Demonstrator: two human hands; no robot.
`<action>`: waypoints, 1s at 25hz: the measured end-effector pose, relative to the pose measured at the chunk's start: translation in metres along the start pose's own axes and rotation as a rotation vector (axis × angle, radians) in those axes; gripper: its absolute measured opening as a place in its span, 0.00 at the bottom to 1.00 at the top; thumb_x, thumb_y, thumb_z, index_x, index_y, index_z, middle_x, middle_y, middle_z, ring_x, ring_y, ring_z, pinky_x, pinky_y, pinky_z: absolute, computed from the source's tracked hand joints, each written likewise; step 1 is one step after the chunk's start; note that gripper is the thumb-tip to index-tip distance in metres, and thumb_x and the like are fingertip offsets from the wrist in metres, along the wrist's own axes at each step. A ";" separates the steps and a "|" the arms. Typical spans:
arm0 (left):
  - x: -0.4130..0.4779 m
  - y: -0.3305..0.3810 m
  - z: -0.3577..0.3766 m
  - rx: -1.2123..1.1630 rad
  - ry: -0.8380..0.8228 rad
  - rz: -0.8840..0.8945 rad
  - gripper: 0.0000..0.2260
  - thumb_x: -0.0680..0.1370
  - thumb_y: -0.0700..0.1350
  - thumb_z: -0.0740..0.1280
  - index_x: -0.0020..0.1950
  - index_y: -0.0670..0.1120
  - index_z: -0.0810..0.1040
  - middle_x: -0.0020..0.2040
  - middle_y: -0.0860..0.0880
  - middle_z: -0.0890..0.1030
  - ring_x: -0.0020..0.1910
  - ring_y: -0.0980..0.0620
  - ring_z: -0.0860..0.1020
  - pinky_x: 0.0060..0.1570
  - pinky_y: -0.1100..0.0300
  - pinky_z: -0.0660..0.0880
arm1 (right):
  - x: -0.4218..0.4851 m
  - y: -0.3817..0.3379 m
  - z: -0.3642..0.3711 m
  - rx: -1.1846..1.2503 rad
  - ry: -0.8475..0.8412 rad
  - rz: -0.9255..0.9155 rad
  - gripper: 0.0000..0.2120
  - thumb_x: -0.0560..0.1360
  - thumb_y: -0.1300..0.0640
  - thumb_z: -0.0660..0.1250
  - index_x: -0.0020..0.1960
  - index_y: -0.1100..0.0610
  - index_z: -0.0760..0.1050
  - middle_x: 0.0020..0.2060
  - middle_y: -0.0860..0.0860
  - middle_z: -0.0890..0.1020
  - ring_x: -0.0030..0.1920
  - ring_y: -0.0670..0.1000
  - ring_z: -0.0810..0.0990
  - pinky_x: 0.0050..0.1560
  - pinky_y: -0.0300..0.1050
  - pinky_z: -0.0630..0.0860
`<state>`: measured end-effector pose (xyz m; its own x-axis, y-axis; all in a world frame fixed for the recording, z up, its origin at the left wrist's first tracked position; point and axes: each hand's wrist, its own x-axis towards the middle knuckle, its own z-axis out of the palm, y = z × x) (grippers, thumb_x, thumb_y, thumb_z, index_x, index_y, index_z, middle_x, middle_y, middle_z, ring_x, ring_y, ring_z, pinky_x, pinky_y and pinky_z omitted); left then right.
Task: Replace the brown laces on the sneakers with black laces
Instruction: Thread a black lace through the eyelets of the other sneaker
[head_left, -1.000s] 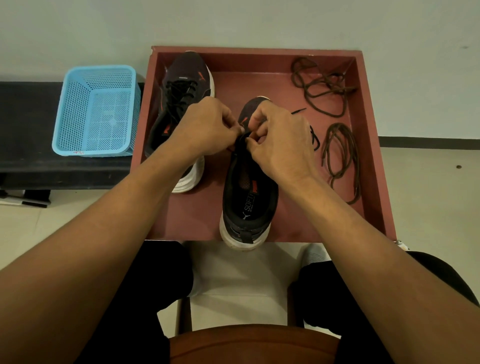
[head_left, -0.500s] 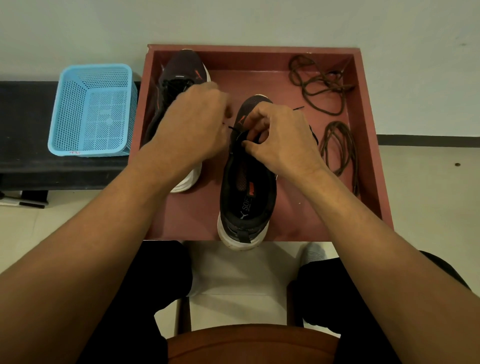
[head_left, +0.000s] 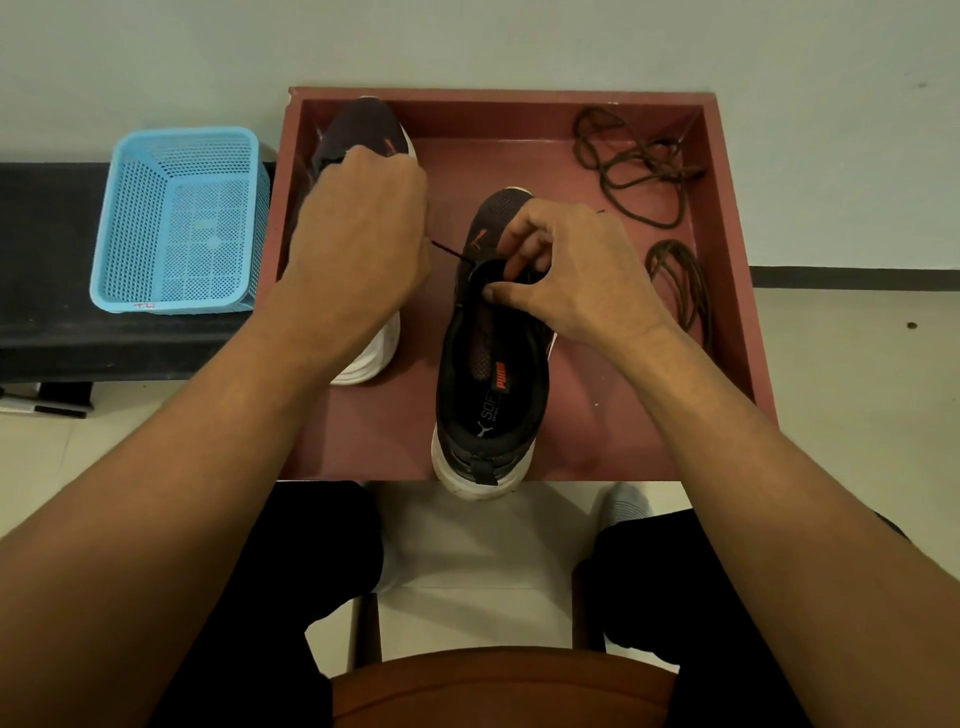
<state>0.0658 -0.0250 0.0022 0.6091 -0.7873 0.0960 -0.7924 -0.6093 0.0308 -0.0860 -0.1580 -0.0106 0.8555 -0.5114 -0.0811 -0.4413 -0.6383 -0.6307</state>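
Note:
Two black sneakers with white soles stand in a red-brown tray (head_left: 727, 291). The nearer sneaker (head_left: 491, 395) sits in the middle, heel toward me. My left hand (head_left: 358, 249) is shut on a black lace (head_left: 451, 252) and holds it taut out to the left of that sneaker's eyelets. My right hand (head_left: 566, 270) pinches the tongue and upper edge of the same sneaker. The other sneaker (head_left: 369, 130) lies at the tray's back left, mostly hidden by my left hand. Two removed brown laces lie in the tray: one bundle (head_left: 631, 166) at the back right, another (head_left: 680, 280) along the right wall.
A light blue plastic basket (head_left: 179, 223) sits on a black bench (head_left: 41, 322) left of the tray. A pen (head_left: 47, 410) lies on the floor under the bench. The tray stands against a pale wall. My knees and a brown chair edge (head_left: 498, 686) are below.
My left hand has moved left and away from the sneaker, drawing the black lace out taut. My right hand stays at the tongue.

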 end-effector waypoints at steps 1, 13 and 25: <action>0.000 0.000 0.001 0.049 -0.010 -0.006 0.07 0.76 0.42 0.73 0.53 0.44 0.85 0.49 0.38 0.83 0.48 0.36 0.81 0.46 0.45 0.79 | 0.000 0.001 0.000 0.001 0.001 0.005 0.18 0.69 0.47 0.83 0.54 0.48 0.81 0.39 0.40 0.84 0.40 0.37 0.79 0.48 0.40 0.78; -0.002 0.012 -0.001 -0.133 -0.098 0.108 0.06 0.77 0.46 0.72 0.52 0.51 0.88 0.47 0.45 0.86 0.47 0.41 0.83 0.49 0.42 0.82 | 0.001 0.011 -0.015 0.037 -0.020 0.115 0.14 0.69 0.50 0.81 0.53 0.48 0.83 0.45 0.42 0.83 0.44 0.43 0.81 0.45 0.34 0.76; 0.000 0.021 -0.002 -0.151 -0.087 0.184 0.06 0.78 0.48 0.73 0.53 0.53 0.88 0.51 0.47 0.87 0.54 0.41 0.82 0.61 0.40 0.76 | 0.002 0.007 -0.012 0.004 0.011 0.156 0.13 0.68 0.50 0.80 0.52 0.47 0.83 0.46 0.43 0.84 0.46 0.44 0.82 0.42 0.37 0.75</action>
<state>0.0488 -0.0375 0.0045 0.4499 -0.8926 0.0281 -0.8822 -0.4393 0.1693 -0.0906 -0.1704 -0.0065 0.7736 -0.6103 -0.1703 -0.5677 -0.5483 -0.6141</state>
